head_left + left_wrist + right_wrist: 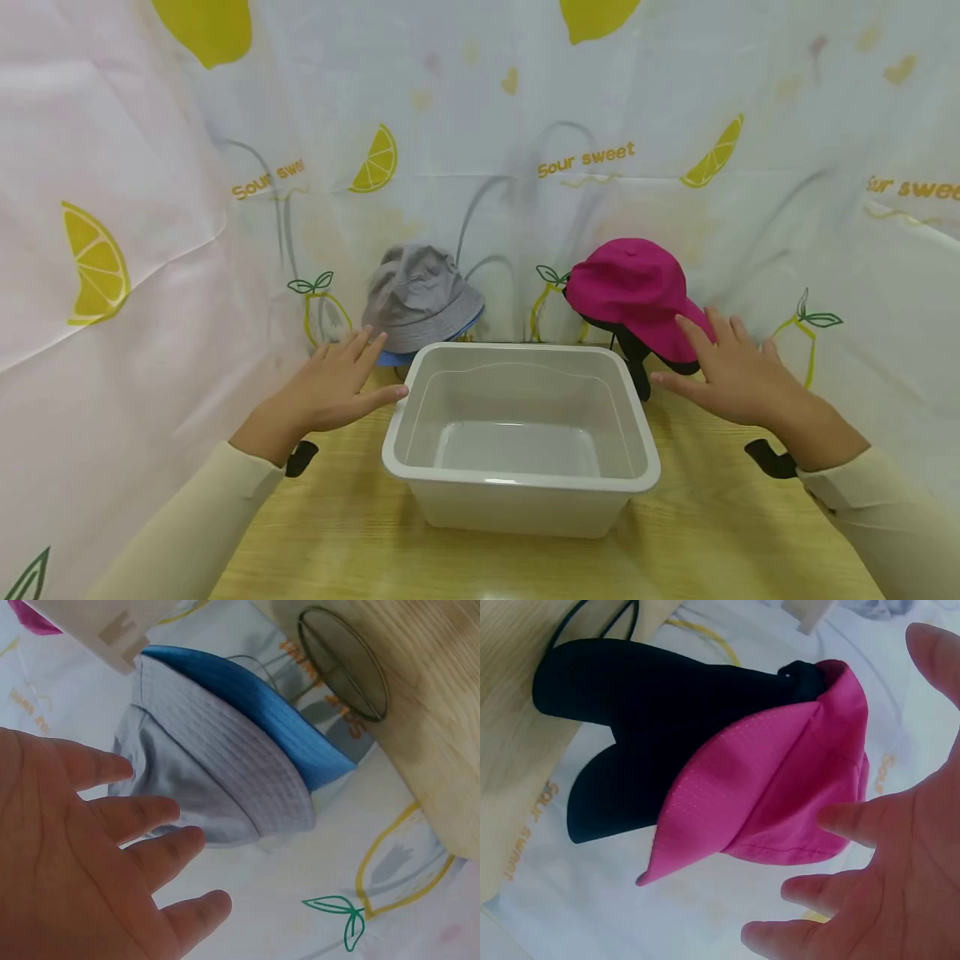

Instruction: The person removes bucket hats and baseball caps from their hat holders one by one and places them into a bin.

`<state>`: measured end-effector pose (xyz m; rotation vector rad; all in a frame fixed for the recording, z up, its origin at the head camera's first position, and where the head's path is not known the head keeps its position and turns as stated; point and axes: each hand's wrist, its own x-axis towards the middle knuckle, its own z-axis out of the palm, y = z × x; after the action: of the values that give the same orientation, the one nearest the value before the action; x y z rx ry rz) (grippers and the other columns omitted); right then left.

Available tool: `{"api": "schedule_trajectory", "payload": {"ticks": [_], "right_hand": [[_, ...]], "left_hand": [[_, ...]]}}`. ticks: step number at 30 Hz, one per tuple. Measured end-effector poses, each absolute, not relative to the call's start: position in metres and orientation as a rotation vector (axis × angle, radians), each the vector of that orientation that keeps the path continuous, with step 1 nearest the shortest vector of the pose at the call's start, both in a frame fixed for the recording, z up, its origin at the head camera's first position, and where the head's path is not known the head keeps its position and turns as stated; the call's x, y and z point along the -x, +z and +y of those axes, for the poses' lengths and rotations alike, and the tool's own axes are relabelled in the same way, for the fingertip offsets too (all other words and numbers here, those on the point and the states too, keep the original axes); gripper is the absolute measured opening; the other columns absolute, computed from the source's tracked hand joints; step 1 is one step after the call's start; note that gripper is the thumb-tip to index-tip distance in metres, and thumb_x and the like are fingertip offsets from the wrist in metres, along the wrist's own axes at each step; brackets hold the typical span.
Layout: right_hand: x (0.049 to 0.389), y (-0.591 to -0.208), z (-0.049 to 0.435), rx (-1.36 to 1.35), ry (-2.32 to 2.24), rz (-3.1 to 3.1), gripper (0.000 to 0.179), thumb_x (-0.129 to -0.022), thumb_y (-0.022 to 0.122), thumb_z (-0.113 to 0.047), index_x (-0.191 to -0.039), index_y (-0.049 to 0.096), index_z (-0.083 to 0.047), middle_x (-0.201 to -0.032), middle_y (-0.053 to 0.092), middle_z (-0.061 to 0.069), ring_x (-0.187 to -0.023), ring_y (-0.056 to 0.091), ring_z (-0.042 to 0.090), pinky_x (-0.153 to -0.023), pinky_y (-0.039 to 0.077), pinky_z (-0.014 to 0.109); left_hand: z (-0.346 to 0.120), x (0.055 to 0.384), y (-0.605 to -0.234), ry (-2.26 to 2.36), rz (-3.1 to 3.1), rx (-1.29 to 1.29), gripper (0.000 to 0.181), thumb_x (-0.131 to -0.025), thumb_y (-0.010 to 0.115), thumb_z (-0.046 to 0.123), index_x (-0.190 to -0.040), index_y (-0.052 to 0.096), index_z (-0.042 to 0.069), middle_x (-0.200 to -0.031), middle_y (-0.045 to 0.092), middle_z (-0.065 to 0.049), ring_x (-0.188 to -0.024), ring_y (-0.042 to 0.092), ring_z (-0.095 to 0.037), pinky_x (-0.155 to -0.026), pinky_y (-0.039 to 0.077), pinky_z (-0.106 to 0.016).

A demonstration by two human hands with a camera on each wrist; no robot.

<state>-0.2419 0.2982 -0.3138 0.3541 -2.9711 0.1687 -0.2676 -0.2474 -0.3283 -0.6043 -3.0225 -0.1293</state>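
Note:
A grey bucket hat (423,296) with blue showing under its brim (255,712) sits behind the left corner of a cream plastic basin (521,508). My left hand (330,387) is held before the hat with fingers spread, its thumb tip close to the basin's left rim; whether they touch, I cannot tell. At the back right is a magenta cap (630,279) with black flaps (630,720) hanging beneath. My right hand (738,375) is spread in front of the cap's brim, overlapping it in the head view. Neither hand holds anything.
The basin stands mid-table on the wooden tabletop (322,533). A white lemon-print cloth (465,108) hangs behind and at both sides. In the left wrist view a round wire base (379,697) stands by the grey hat.

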Motion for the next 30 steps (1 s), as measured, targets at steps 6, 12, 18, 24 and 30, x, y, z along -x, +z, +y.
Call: {"api": "schedule_trajectory", "payload": {"ticks": [6,12,18,24,30], "right_hand": [[0.253,-0.301,0.293,-0.337,0.19,-2.966,0.109,-0.089,0.05,-0.083,-0.166,0.019,-0.012,-0.166,0.014,0.032,-0.147,0.016,0.059,-0.097,0.019,0.088],[0.262,-0.285,0.288,-0.332,0.214,-2.969,0.113,-0.089,0.049,-0.084,-0.167,0.013,-0.011,-0.168,0.008,0.033,-0.149,0.015,0.057,-0.1,0.019,0.086],[0.273,-0.276,0.284,-0.355,0.216,-2.969,0.113,-0.09,0.05,-0.082,-0.168,0.009,-0.01,-0.168,0.004,0.034,-0.149,0.014,0.059,-0.102,0.018,0.086],[0.285,-0.269,0.28,-0.359,0.229,-2.955,0.113,-0.091,0.051,-0.08,-0.167,0.007,-0.009,-0.169,-0.002,0.032,-0.15,0.012,0.06,-0.105,0.015,0.087],[0.297,-0.26,0.275,-0.35,0.264,-2.927,0.113,-0.091,0.051,-0.079,-0.167,0.008,-0.008,-0.169,-0.003,0.033,-0.152,0.011,0.058,-0.107,0.013,0.086]], "left_hand": [[-0.242,0.267,-0.332,-0.123,-2.982,0.649,0.103,-0.095,0.038,0.082,-0.167,0.017,0.01,-0.173,0.014,-0.019,-0.158,0.018,-0.042,-0.123,0.017,-0.068],[-0.234,0.266,-0.336,-0.218,-2.96,0.704,0.1,-0.097,0.04,0.078,-0.167,0.015,0.011,-0.173,0.01,-0.019,-0.159,0.017,-0.041,-0.123,0.018,-0.067],[-0.232,0.262,-0.34,-0.333,-2.973,0.7,0.099,-0.098,0.043,0.076,-0.168,0.013,0.013,-0.174,0.006,-0.017,-0.16,0.014,-0.039,-0.124,0.012,-0.069],[-0.232,0.259,-0.346,-0.397,-2.942,0.681,0.097,-0.099,0.044,0.073,-0.168,0.008,0.015,-0.175,0.005,-0.015,-0.159,0.014,-0.041,-0.124,0.013,-0.068],[-0.228,0.251,-0.35,-0.517,-2.907,0.718,0.093,-0.101,0.046,0.069,-0.169,0.008,0.019,-0.175,0.004,-0.013,-0.159,0.013,-0.042,-0.123,0.015,-0.07]]}}
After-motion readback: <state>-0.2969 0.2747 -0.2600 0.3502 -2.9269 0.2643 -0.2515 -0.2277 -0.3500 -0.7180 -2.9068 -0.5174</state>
